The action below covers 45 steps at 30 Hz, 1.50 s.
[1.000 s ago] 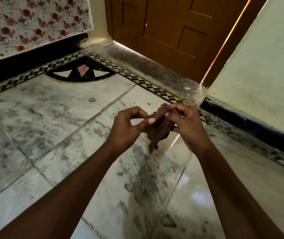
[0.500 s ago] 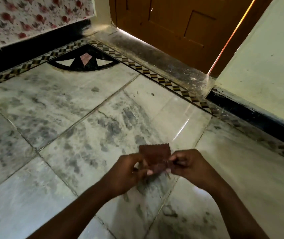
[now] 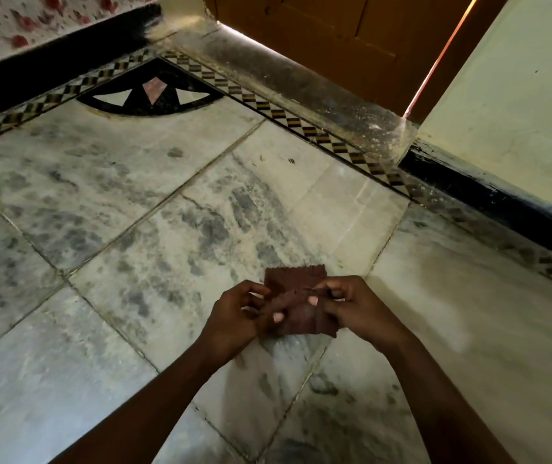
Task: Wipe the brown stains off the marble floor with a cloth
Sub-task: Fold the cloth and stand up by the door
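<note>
A small dark brown cloth (image 3: 296,279) with a zigzag edge is held above the marble floor (image 3: 154,229) between both hands. My left hand (image 3: 237,316) pinches its left side and my right hand (image 3: 356,306) pinches its right side, so the cloth is partly folded over between the fingers. The floor tiles are pale with grey mottling. A few small dark specks (image 3: 290,160) lie on the tile near the door threshold. I cannot make out distinct brown stains from here.
A brown wooden door (image 3: 328,31) stands at the back behind a dusty stone threshold (image 3: 301,88). A checkered border strip (image 3: 301,123) and a black inlay (image 3: 150,95) mark the corner. A pale wall with black skirting (image 3: 488,192) runs along the right.
Both hands with the cloth have come down and toward me, from mid-frame to low in the view. The cloth went from bunched to partly spread flat. The camera tilted further down.
</note>
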Motion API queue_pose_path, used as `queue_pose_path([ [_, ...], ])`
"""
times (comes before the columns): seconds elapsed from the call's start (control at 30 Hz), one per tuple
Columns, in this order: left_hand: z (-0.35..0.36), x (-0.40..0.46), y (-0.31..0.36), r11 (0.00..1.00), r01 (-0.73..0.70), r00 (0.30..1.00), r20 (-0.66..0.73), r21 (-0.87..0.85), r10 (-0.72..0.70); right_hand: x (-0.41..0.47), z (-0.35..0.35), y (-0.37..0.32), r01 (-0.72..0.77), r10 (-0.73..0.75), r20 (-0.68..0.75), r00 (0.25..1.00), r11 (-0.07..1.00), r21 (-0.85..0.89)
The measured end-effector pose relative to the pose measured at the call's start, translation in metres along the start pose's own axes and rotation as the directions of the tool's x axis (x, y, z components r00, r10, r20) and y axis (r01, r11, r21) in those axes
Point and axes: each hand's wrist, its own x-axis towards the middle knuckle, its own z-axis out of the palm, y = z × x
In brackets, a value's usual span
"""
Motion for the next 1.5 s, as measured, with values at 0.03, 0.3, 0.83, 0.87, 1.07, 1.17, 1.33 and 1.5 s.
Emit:
queue_pose_path([
  [0.03,0.003,0.003,-0.001,1.000,0.018,0.999,-0.037,-0.020,-0.019,0.002,0.000,0.001,-0.007,0.008,-0.013,1.000,1.000,0.006],
  [0.3,0.015,0.021,0.003,0.992,-0.031,0.981,-0.186,0.124,0.054,0.014,-0.007,0.008,-0.006,0.002,-0.120,0.993,1.000,-0.029],
  [0.83,0.026,0.036,-0.008,0.945,-0.083,0.977,-0.161,0.317,0.140,0.039,0.014,0.039,0.161,-0.317,-0.102,0.943,0.704,-0.691],
  [0.87,0.027,0.034,-0.010,0.936,-0.098,0.976,-0.152,0.337,0.157,0.038,0.018,0.044,0.181,-0.294,-0.060,0.954,0.722,-0.668],
  [1.07,0.029,0.022,-0.018,0.955,-0.075,0.979,-0.161,0.288,0.125,0.046,0.026,0.050,0.154,-0.312,-0.174,0.934,0.790,-0.594],
  [1.17,0.029,0.014,-0.021,0.936,-0.142,0.974,-0.125,0.322,0.191,0.051,0.030,0.050,0.178,-0.351,-0.176,0.920,0.773,-0.609],
  [1.33,0.022,0.006,-0.032,0.744,-0.326,0.931,0.064,0.583,0.358,0.053,0.037,0.040,0.149,-0.337,-0.233,0.912,0.802,-0.579],
  [1.5,0.017,0.006,-0.022,0.723,-0.357,0.925,0.117,0.591,0.362,0.025,0.034,0.014,0.256,-0.262,0.038,0.964,0.886,-0.386],
])
